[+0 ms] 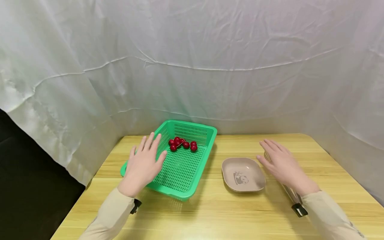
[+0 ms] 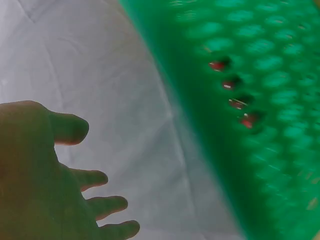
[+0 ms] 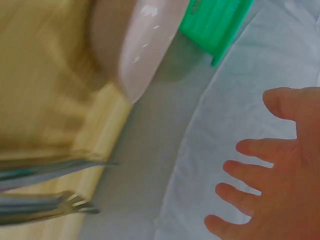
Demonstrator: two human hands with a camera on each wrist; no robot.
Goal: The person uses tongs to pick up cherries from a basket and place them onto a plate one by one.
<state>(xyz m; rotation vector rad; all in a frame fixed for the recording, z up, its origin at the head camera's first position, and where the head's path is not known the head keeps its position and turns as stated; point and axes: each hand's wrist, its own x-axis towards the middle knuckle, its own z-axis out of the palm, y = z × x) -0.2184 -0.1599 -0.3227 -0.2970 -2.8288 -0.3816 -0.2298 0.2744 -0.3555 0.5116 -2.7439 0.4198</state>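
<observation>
My left hand (image 1: 142, 168) is held with its fingers spread, above the left side of a green plastic basket (image 1: 198, 176). Several dark red cherries (image 1: 186, 145) lie inside toward the basket's far end, and some of them show through its holes in the left wrist view. Over on the right, my right hand (image 1: 282, 163) has its fingers extended and holds nothing. Beneath it lies a pair of metal tongs (image 3: 30, 209), partly hidden by the hand in the head view. Left of that hand sits a shallow beige dish (image 1: 252, 173) with a panda print.
All of these things rest on a light wooden table (image 1: 210, 220). A pale cloth curtain (image 1: 210, 90) hangs behind the table and along its sides. Something black (image 1: 24, 186) stands past the table's left edge.
</observation>
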